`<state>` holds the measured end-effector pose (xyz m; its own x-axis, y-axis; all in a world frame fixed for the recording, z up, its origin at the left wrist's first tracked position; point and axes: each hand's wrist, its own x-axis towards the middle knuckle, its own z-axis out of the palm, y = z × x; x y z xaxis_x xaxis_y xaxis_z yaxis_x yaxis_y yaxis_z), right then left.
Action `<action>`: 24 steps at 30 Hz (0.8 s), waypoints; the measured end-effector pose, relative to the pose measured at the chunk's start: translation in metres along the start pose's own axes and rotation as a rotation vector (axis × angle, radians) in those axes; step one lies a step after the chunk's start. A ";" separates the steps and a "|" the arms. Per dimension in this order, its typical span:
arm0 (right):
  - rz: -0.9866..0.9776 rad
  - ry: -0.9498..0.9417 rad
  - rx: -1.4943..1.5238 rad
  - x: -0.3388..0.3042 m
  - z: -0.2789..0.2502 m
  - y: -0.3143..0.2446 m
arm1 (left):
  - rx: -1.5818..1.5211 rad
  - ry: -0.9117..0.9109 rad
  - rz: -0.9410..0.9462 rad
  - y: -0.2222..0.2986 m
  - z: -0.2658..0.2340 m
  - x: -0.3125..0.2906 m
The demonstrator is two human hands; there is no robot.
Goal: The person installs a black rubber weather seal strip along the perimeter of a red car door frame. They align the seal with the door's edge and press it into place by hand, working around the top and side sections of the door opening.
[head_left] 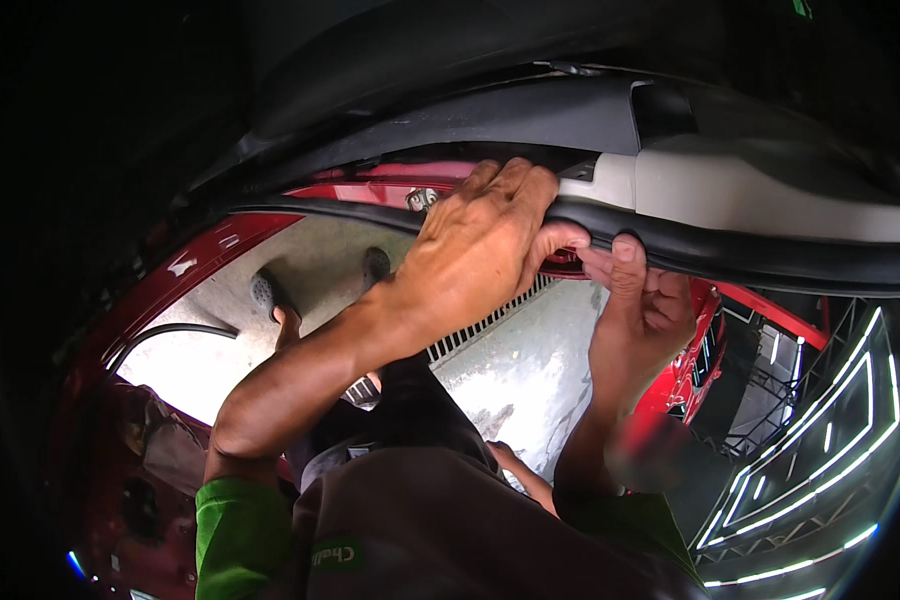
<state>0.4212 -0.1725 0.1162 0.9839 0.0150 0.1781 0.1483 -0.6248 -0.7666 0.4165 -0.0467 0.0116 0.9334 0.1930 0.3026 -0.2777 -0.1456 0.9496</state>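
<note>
A black rubber door seal (760, 248) runs along the edge of a red car's door opening, below a light grey trim panel (760, 190). My left hand (485, 230) is closed over this edge at the trim's left end, its thumb pressed on the seal and its fingertips hidden behind the edge. Just to its right, my right hand (640, 295) pinches the seal from below. Its thumb lies on the outer face and the other fingers are curled. Left of my hands, a thinner stretch of the seal hangs away from the red door frame (365, 190).
Above the seal lies a dark grey panel (540, 120). A red door (120, 480) with exposed inner parts stands at lower left. The concrete floor (510, 370) has a slotted drain grate (485, 325). Feet in grey clogs (263, 290) show below. Red bodywork (685, 375) is at right.
</note>
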 end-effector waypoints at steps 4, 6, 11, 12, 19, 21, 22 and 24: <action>-0.026 -0.069 -0.109 0.007 -0.003 -0.001 | 0.038 -0.006 0.036 -0.003 -0.009 0.006; 0.031 -0.086 -0.086 0.002 -0.001 -0.010 | -0.021 -0.026 0.049 -0.007 -0.009 0.003; -0.087 -0.044 0.056 -0.003 0.009 0.009 | -0.001 -0.090 0.104 -0.014 -0.015 0.005; -0.120 -0.050 0.065 -0.002 0.009 0.012 | 0.017 -0.084 0.107 -0.016 -0.015 0.009; -0.195 0.010 0.264 -0.009 0.023 0.035 | -0.106 -0.248 0.001 -0.037 -0.019 0.002; -0.189 0.028 0.322 -0.013 0.024 0.039 | -0.173 -0.244 -0.111 -0.032 -0.017 -0.001; -0.221 0.058 0.315 -0.015 0.031 0.048 | -0.205 -0.247 -0.162 -0.035 -0.016 -0.003; -0.109 0.060 0.465 -0.024 0.042 0.051 | -0.175 -0.265 -0.222 -0.033 -0.017 0.001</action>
<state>0.4089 -0.1718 0.0466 0.9546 0.0079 0.2976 0.2928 -0.2068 -0.9336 0.4223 -0.0250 -0.0184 0.9952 -0.0594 0.0777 -0.0752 0.0436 0.9962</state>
